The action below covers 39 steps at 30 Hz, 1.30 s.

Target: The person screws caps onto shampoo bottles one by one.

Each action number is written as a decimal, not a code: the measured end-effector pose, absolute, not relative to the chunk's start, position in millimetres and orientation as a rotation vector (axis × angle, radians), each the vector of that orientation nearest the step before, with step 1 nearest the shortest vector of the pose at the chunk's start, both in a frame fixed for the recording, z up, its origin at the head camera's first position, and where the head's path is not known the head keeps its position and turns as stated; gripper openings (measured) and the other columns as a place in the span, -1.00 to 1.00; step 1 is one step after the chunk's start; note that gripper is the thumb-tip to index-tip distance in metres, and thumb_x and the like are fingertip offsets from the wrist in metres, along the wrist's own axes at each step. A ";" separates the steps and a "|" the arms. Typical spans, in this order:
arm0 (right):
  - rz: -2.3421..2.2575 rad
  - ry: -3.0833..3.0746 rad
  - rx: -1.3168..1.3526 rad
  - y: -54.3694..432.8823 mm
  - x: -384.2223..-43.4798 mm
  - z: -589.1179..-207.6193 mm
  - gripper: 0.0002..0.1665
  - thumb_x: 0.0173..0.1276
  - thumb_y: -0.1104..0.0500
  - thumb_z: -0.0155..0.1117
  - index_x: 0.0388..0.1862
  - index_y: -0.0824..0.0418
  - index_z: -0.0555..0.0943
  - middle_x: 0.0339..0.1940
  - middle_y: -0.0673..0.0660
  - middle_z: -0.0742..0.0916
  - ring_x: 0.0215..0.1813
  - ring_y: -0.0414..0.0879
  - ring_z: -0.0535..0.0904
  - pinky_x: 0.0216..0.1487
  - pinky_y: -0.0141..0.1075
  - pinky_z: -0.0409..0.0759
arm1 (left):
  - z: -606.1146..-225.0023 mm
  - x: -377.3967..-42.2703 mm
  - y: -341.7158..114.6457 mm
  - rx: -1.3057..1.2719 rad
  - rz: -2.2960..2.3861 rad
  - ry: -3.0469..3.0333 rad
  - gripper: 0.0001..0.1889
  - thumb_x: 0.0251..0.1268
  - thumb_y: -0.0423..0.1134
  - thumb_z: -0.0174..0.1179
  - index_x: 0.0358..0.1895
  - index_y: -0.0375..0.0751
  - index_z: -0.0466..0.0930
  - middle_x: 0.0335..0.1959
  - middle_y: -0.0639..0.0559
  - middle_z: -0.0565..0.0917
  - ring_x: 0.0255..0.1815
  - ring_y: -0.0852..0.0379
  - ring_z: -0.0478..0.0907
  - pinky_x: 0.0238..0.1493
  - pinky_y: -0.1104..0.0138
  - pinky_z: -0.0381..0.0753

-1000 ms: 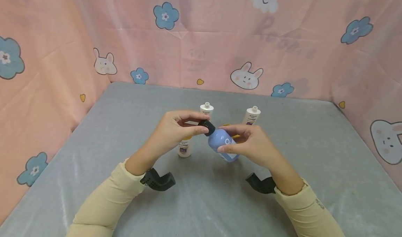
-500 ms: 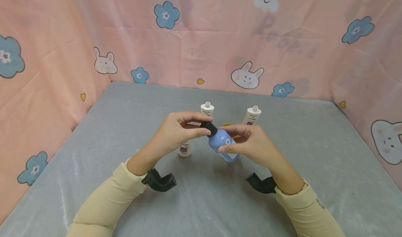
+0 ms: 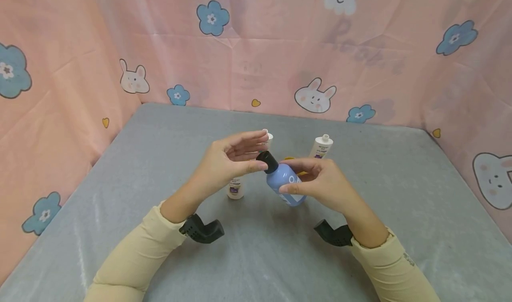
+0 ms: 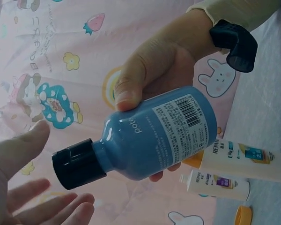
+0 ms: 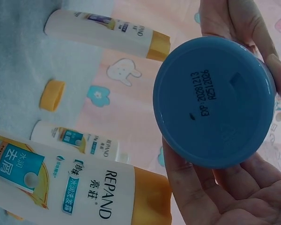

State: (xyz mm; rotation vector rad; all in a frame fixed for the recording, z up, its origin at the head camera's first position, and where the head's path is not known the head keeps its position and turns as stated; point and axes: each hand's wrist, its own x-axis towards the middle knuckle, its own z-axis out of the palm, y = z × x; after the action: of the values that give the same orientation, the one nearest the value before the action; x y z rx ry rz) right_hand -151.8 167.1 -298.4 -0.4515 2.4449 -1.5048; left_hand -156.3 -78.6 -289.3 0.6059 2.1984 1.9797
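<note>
A blue bottle (image 3: 283,177) with a black flip cap (image 3: 267,162) is held tilted above the table, its cap end toward the upper left. My right hand (image 3: 322,184) grips it round the body, thumb in front. Beside the cap is my left hand (image 3: 218,159), thumb and fingers spread. In the left wrist view a gap shows between those fingers (image 4: 51,206) and the black cap (image 4: 79,164). The bottle's round base (image 5: 214,101) faces the right wrist camera and bears a printed date.
White bottles stand behind the hands: one at the near left (image 3: 235,188), an uncapped one at the back right (image 3: 321,146), another partly behind my left fingers (image 3: 270,138). A large yellow-capped bottle (image 5: 70,183) and a loose yellow cap (image 5: 52,95) show in the right wrist view.
My left fingers have come off the black cap and spread upward. The blue bottle stays in my right hand, nearly unmoved.
</note>
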 end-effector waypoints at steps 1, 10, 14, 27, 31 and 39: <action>-1.506 2.445 -0.450 167.0 -151.9 -298.3 -0.40 0.13 0.10 0.57 0.17 0.22 0.65 0.02 0.24 0.75 -0.12 -0.02 0.75 -0.13 -0.23 0.72 | -288.4 -156.3 -79.1 0.557 1.983 2.211 -0.50 0.18 -0.27 0.43 0.23 -0.02 0.60 0.15 0.08 0.70 0.17 0.17 0.66 0.19 0.32 0.64; -1.487 2.459 -0.442 166.2 -151.2 -297.2 -0.41 0.13 0.09 0.57 0.15 0.21 0.66 0.02 0.23 0.75 -0.12 -0.03 0.75 -0.13 -0.24 0.71 | -285.8 -155.6 -79.3 0.351 1.862 2.328 -0.74 0.14 -0.07 0.47 -0.09 0.06 0.77 -0.14 0.14 0.80 -0.07 0.14 0.72 -0.01 0.19 0.70; -1.495 2.454 -0.456 166.1 -151.0 -296.8 -0.42 0.12 0.10 0.58 0.14 0.21 0.67 0.02 0.23 0.75 -0.12 -0.02 0.75 -0.13 -0.24 0.70 | -285.5 -155.4 -79.2 0.360 1.845 2.334 -0.75 0.15 -0.08 0.46 -0.09 0.06 0.78 -0.14 0.13 0.80 -0.09 0.14 0.72 -0.02 0.20 0.69; -1.484 2.458 -0.461 167.2 -149.5 -296.0 -0.41 0.12 0.09 0.58 0.14 0.22 0.67 0.04 0.24 0.74 -0.11 -0.01 0.74 -0.09 -0.20 0.71 | -288.3 -159.1 -83.1 0.582 1.815 2.216 -0.67 0.28 -0.28 0.32 0.11 -0.10 0.69 0.07 0.02 0.71 0.13 0.15 0.65 0.18 0.23 0.65; -1.476 2.468 -0.463 167.4 -149.4 -296.6 -0.41 0.12 0.09 0.58 0.14 0.22 0.67 0.05 0.24 0.74 -0.10 -0.01 0.74 -0.07 -0.16 0.72 | -287.2 -157.9 -83.6 0.642 1.828 2.174 -0.64 0.29 -0.34 0.29 0.16 -0.10 0.66 0.15 0.03 0.68 0.21 0.15 0.62 0.21 0.24 0.64; -1.470 2.479 -0.453 166.7 -149.2 -295.9 -0.40 0.13 0.07 0.58 0.15 0.20 0.66 0.08 0.23 0.73 -0.06 0.01 0.74 -0.04 -0.13 0.73 | -284.5 -156.7 -80.5 0.477 1.861 2.210 -0.55 0.20 -0.25 0.42 0.18 -0.12 0.62 0.12 0.05 0.69 0.17 0.16 0.63 0.16 0.27 0.67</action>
State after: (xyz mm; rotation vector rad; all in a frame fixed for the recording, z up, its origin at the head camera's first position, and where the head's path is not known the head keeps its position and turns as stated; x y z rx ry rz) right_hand -149.2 166.7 -295.9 -0.4534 2.4792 -1.4705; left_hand -156.7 -80.5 -284.5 0.4773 2.2101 1.8612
